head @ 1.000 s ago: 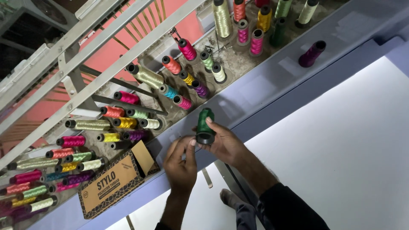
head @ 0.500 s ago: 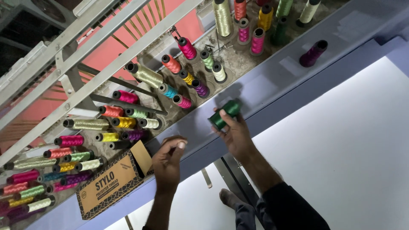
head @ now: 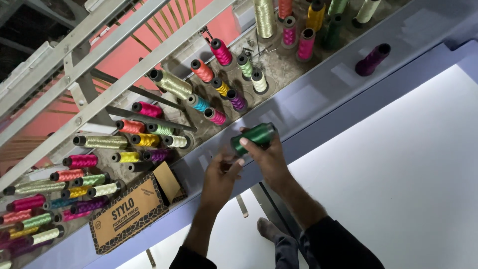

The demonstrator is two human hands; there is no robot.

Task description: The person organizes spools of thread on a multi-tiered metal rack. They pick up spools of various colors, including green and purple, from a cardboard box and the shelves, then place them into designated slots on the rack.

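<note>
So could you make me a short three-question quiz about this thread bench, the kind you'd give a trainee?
1. True or false: the right hand holds a green thread spool.
2. Which lies alone on the grey ledge at upper right? A) a purple spool B) a yellow spool C) scissors
3. What is the left hand holding?

Key
1. True. The spool lies tilted in the fingers, above the ledge.
2. A. The purple spool lies on its side, apart from the rack's spools.
3. Nothing that shows; its fingers are loosely curled just below and left of the green spool, near the brown cardboard box.
</note>
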